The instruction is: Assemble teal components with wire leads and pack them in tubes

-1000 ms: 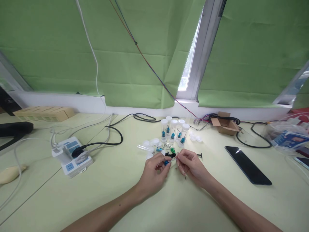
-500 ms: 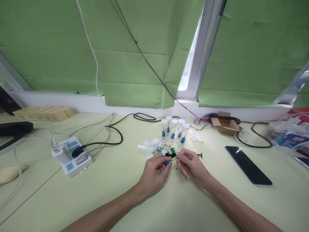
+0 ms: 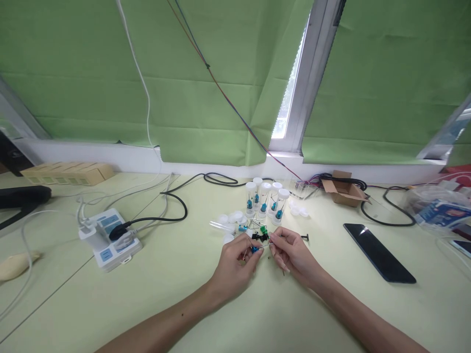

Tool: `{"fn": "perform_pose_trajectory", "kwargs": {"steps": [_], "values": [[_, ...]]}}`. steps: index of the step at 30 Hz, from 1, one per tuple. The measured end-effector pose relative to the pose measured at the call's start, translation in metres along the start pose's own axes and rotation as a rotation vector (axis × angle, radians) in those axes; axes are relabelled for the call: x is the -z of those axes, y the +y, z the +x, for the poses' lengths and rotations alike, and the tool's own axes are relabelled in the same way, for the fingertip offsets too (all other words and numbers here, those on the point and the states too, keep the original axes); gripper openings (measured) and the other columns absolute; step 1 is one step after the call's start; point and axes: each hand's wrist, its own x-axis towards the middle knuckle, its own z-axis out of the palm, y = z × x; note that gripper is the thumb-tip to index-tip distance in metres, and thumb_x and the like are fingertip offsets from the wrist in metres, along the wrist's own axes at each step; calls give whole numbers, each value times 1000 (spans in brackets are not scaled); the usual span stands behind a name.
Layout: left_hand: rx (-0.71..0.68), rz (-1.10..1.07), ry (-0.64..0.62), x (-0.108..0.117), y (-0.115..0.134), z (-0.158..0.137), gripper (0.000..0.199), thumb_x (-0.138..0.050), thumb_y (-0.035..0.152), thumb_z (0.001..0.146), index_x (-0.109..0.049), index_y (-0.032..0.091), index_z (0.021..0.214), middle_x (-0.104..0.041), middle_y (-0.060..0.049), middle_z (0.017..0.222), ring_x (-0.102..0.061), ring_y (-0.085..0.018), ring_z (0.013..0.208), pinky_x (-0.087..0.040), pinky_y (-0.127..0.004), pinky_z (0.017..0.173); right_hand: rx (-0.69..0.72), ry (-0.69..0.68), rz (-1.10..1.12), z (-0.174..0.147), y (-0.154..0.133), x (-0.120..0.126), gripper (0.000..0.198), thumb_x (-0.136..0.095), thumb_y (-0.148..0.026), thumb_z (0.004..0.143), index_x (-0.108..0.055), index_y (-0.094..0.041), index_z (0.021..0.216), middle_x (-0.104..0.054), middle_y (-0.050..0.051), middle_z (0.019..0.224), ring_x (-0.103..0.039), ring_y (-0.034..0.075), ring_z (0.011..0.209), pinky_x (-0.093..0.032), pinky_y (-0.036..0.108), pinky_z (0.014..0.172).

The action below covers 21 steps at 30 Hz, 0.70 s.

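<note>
The left hand (image 3: 233, 264) is pinching a small blue piece (image 3: 254, 249), partly hiding it, just nearer than some black parts (image 3: 259, 237). The right hand (image 3: 292, 252) is closing its fingertips on what seems, as far as I can make out, the right end of a thin metal rod (image 3: 266, 245). The hands are staying slightly apart. Farther off, capped vials (image 3: 280, 206) are standing clustered; far right, a pale phone (image 3: 461, 246) is running out of view.
</note>
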Motion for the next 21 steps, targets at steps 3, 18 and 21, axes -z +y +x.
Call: {"fn": "perform_pose_trajectory", "kwargs": {"steps": [3, 18, 21], "values": [[17, -15, -7, 0, 1, -1, 16, -57, 30, 90, -67, 18, 89, -57, -2, 75, -52, -10, 57, -42, -23, 53, 2, 3, 3, 0, 1, 0, 33, -75, -43, 79, -56, -17, 71, -63, -3, 56, -47, 5, 32, -33, 14, 28], [228, -358, -14, -3, 4, 2, 17, -62, 33, 87, -61, 16, 86, -49, 4, 61, -50, -8, 42, -40, -19, 41, 63, -40, -8, 0, 2, 5, 21, -74, -33, 83, -67, -18, 97, -61, -3, 65, -51, 5, 44, -36, 16, 40], [219, -360, -14, -3, 3, 3, 17, -63, 33, 86, -61, 16, 85, -50, 4, 64, -51, -7, 42, -40, -20, 41, 68, -37, -19, 1, 4, 6, 20, -73, -32, 83, -67, -18, 97, -61, -3, 64, -50, 5, 45, -36, 17, 42]]}}
